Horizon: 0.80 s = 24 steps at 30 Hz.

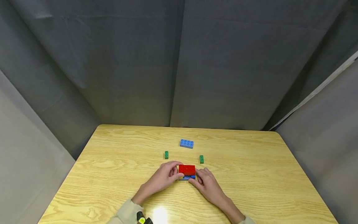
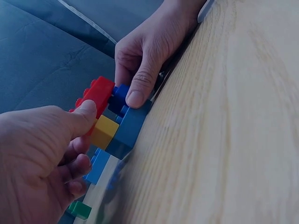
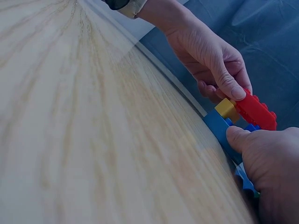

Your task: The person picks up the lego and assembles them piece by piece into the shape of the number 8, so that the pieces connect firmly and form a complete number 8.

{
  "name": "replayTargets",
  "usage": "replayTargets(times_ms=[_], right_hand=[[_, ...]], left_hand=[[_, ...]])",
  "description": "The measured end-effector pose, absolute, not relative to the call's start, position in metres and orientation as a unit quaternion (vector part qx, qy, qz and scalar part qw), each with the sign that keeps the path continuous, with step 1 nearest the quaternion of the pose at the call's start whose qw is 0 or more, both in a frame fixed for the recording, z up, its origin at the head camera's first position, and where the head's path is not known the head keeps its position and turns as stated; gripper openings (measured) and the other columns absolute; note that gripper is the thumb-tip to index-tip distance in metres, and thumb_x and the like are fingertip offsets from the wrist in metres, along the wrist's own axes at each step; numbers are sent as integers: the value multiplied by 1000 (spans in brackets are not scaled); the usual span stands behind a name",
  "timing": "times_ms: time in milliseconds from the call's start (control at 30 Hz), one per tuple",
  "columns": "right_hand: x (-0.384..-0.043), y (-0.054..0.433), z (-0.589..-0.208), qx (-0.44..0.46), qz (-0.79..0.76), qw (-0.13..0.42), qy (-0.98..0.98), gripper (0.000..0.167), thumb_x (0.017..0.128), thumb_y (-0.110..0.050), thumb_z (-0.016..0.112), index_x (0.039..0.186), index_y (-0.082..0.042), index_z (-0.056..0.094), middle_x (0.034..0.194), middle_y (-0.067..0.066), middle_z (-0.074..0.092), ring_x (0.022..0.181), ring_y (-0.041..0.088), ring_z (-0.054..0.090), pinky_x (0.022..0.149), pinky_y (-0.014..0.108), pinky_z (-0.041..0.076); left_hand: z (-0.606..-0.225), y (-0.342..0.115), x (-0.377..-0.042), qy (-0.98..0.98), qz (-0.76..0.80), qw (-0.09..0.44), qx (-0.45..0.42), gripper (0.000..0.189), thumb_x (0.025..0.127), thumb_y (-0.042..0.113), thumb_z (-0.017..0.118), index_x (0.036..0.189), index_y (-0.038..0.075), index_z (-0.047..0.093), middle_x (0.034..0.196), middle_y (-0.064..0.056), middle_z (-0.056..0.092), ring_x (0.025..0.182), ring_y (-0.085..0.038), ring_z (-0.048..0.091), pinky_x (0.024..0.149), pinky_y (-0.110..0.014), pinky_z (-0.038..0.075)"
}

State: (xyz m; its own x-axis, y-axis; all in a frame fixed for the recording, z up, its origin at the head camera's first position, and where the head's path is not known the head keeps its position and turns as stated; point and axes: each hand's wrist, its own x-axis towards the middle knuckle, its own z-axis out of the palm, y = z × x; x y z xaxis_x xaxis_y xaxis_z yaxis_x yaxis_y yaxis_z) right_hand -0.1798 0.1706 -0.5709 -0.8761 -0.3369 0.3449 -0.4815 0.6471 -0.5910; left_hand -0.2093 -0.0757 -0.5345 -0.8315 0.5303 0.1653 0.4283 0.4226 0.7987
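Observation:
At the front middle of the table, my left hand [image 1: 164, 176] pinches a red brick [image 1: 186, 170] by its left end, the thumb on its near side. Below it lies a light blue brick [image 2: 130, 134] on the table, carrying a yellow brick [image 2: 104, 132] at its left end and a dark blue brick [image 2: 118, 100] at its right. The red brick is over these two; whether it is pressed down on them I cannot tell. With thumb and fingers, my right hand [image 1: 208, 186] grips the right end of the blue stack.
Farther back on the wooden table [image 1: 126, 155] lies another blue brick [image 1: 186, 143]. Two small green bricks lie nearer the hands, one at the left [image 1: 166, 155] and one at the right [image 1: 201, 159]. Grey curtains [image 1: 134, 77] stand around the table.

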Motion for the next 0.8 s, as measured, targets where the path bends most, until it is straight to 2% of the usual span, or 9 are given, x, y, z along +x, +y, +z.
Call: replayTargets(times_ms=[300, 800], right_hand=[[-181, 170, -571, 231, 352, 107, -900, 21, 95, -35, 78, 112, -24, 71, 67, -18, 35, 69, 3, 32, 65, 22, 29], [-180, 170, -573, 234, 346, 113, -901, 26, 96, -35, 77, 117, -21, 73, 68, -19, 35, 69, 4, 32, 66, 22, 30]], left_hand=[[-535, -76, -211, 840, 457, 63, 288, 40, 99, 32, 74, 133, 11, 67, 72, 8, 57, 59, -1, 45, 55, -17, 38], [-541, -75, -212, 840, 459, 46, 285, 43, 97, 35, 76, 132, 10, 70, 67, 11, 54, 55, 1, 42, 51, -16, 35]])
